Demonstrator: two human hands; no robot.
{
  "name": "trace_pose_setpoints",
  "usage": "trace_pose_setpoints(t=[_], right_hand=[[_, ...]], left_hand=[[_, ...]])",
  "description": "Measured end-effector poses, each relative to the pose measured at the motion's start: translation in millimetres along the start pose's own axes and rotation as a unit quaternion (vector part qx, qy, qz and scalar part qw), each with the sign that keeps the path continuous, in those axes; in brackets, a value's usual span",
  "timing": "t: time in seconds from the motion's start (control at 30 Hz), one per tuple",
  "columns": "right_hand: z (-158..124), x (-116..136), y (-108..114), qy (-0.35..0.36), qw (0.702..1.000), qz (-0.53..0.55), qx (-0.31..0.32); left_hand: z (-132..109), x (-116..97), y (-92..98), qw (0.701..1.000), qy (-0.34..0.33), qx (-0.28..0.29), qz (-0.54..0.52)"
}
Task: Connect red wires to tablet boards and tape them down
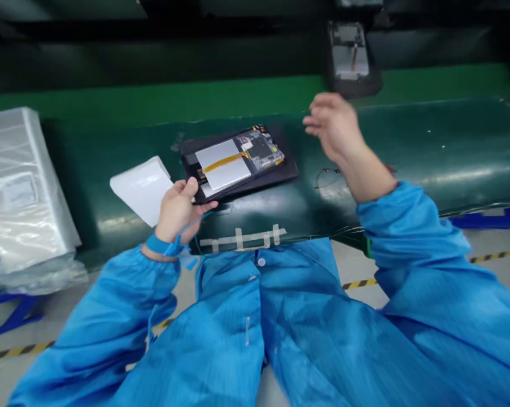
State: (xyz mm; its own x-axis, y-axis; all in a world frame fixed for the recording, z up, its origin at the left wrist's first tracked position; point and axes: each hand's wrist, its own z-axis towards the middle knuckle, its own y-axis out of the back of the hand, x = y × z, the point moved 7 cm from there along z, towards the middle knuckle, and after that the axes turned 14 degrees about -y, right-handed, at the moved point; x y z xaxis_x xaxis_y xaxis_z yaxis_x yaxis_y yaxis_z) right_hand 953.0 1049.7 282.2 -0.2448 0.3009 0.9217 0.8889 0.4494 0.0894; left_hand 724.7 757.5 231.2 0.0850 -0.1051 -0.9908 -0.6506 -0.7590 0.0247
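My left hand grips the near left corner of an opened tablet, thumb on top and fingers beneath. The tablet's battery, circuit board and an orange ribbon cable lie exposed. Under it rests a dark foam pad, and the tablet is slightly tilted over it. Off to the right, my right hand is raised above the green mat with its fingers loosely extended. I see nothing in it. A blue wrist strap circles my left wrist.
A second opened tablet sits on a dark pad at the back right. White paper lies left of my left hand. Farther left is a plastic-wrapped stack. A thin dark wire lies below my right hand. Tape strips mark the front edge.
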Motion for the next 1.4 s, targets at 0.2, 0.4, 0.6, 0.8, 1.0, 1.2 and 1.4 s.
trace_pose_setpoints(t=[0.2, 0.4, 0.6, 0.8, 1.0, 1.2, 1.4], right_hand=[[-67.7, 42.2, 77.8, 0.224, 0.971, -0.075, -0.022], [-113.6, -62.1, 101.3, 0.177, 0.898, -0.394, -0.086], [-76.4, -103.7, 68.9, 0.171, 0.858, -0.47, -0.121], [-30.7, -89.3, 70.3, 0.176, 0.837, -0.511, -0.084], [-34.5, -71.5, 64.8, 0.216, 0.826, -0.52, -0.013], [-82.3, -45.5, 33.4, 0.299, 0.82, -0.488, 0.024], [-118.8, -40.9, -7.1, 0.339, 0.81, -0.476, 0.041]], left_hand=[[-98.6, 30.8, -52.8, 0.981, 0.111, 0.035, -0.153], [-142.2, 27.3, -46.6, 0.875, 0.108, 0.461, 0.097], [-136.5, -14.8, -61.3, 0.815, -0.121, 0.499, 0.269], [-125.4, -40.8, -81.6, 0.894, -0.172, 0.348, 0.225], [-102.9, -32.4, -93.6, 0.93, -0.168, 0.28, 0.171], [-65.6, -38.0, -162.1, 0.909, -0.267, 0.271, 0.171], [-67.2, -52.5, -174.5, 0.851, -0.398, 0.244, 0.241]])
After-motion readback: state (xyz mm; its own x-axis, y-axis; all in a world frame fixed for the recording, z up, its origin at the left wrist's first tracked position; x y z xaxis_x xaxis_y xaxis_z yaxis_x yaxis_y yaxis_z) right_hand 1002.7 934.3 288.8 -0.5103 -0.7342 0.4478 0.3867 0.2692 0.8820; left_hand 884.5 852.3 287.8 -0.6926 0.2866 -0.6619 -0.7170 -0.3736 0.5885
